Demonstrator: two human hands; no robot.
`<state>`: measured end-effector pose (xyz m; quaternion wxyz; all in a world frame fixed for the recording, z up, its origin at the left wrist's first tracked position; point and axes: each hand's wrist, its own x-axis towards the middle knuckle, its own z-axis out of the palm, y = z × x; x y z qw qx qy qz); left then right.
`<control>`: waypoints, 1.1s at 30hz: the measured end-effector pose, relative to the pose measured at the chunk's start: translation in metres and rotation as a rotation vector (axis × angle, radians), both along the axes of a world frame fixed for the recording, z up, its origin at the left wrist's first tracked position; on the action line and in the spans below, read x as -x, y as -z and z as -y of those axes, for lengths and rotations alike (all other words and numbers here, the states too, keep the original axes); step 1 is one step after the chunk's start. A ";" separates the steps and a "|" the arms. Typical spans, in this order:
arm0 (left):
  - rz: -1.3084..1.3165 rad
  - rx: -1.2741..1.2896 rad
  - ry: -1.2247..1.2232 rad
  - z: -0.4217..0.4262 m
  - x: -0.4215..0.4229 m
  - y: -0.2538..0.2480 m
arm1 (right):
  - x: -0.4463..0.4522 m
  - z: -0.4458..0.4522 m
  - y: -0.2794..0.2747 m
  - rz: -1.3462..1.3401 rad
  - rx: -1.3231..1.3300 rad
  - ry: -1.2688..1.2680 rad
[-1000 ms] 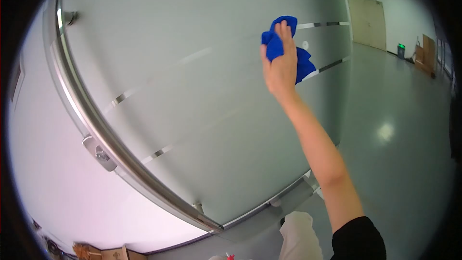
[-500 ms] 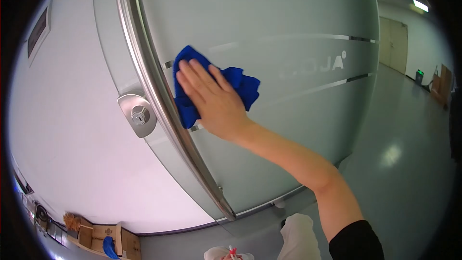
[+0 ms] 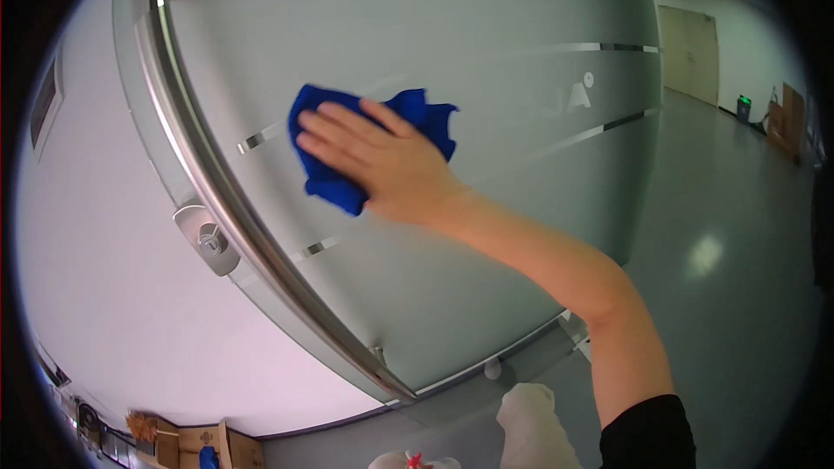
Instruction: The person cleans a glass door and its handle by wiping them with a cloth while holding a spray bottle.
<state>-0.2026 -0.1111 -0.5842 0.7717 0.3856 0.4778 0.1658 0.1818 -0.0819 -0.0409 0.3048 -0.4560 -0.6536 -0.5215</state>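
My right hand [image 3: 391,165] lies over a blue cloth [image 3: 334,193], holding it flat against a frosted glass door [image 3: 486,278]. Its fingers are stretched out, and the cloth's bunched edges stick out above and below them. To the left of the hand runs the door's long metal handle [image 3: 200,156], standing apart from both cloth and fingers. A metal lock [image 3: 210,243] sits beyond this bar, on the left. My left hand is out of view.
Cardboard boxes [image 3: 248,450] stand by the wall at the lower left, with something blue inside. My light trouser leg [image 3: 532,426] shows below. On the right, a corridor floor [image 3: 721,208] leads to a pale double door [image 3: 691,56], a small bin [image 3: 744,109] and leaning cardboard [image 3: 789,122].
My right hand and the cloth have slid across the glass away from the handle, uncovering shiny stripe ends. My view has also shifted, so the handle and lock appear further left.
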 end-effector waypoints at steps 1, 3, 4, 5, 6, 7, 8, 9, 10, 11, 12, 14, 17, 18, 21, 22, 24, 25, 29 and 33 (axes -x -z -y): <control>-0.004 0.031 -0.003 0.000 -0.005 -0.006 | -0.012 0.010 0.001 -0.029 -0.016 0.039; -0.015 0.015 0.010 0.000 -0.014 -0.016 | -0.037 0.030 0.002 -0.136 -0.079 0.028; -0.025 -0.002 0.018 0.000 -0.017 -0.020 | -0.052 0.038 0.003 -0.145 -0.141 0.060; -0.034 -0.014 0.027 -0.001 -0.020 -0.025 | -0.068 0.046 0.004 -0.154 -0.203 0.094; -0.045 -0.024 0.037 -0.002 -0.025 -0.028 | -0.084 0.055 0.006 -0.177 -0.241 0.103; -0.056 -0.032 0.045 -0.002 -0.028 -0.031 | -0.101 0.064 0.007 -0.199 -0.278 0.112; -0.066 -0.043 0.057 -0.001 -0.031 -0.034 | -0.118 0.073 0.009 -0.220 -0.315 0.120; -0.073 -0.050 0.064 -0.002 -0.034 -0.037 | -0.136 0.082 0.010 -0.233 -0.351 0.137; -0.081 -0.060 0.074 -0.002 -0.038 -0.040 | -0.155 0.089 0.012 -0.245 -0.387 0.152; -0.089 -0.068 0.082 -0.001 -0.040 -0.041 | -0.174 0.096 0.014 -0.257 -0.423 0.165; -0.094 -0.076 0.090 -0.002 -0.043 -0.043 | -0.196 0.101 0.015 -0.278 -0.473 0.154; -0.106 -0.092 0.104 -0.001 -0.047 -0.048 | -0.228 0.118 0.017 -0.297 -0.548 0.217; -0.117 -0.113 0.124 0.001 -0.048 -0.051 | -0.267 0.141 0.026 -0.472 -0.642 0.208; -0.119 -0.117 0.130 0.002 -0.048 -0.053 | -0.281 0.149 0.032 -0.519 -0.669 0.229; -0.127 -0.138 0.146 0.005 -0.044 -0.055 | -0.327 0.165 0.065 -0.826 -0.765 0.340; -0.129 -0.152 0.159 0.006 -0.043 -0.056 | -0.337 0.173 0.076 -0.993 -0.758 0.413; -0.137 -0.240 0.211 0.011 -0.036 -0.060 | -0.353 0.180 0.096 -1.188 -0.764 0.476; -0.133 -0.320 0.254 0.016 -0.032 -0.060 | -0.356 0.181 0.103 -1.213 -0.782 0.465; 0.117 0.304 -0.094 -0.018 -0.015 0.037 | -0.336 0.168 0.108 -1.156 -0.774 0.352; -0.232 -0.604 0.312 0.012 -0.023 -0.018 | -0.276 0.127 0.115 -0.857 -0.767 0.330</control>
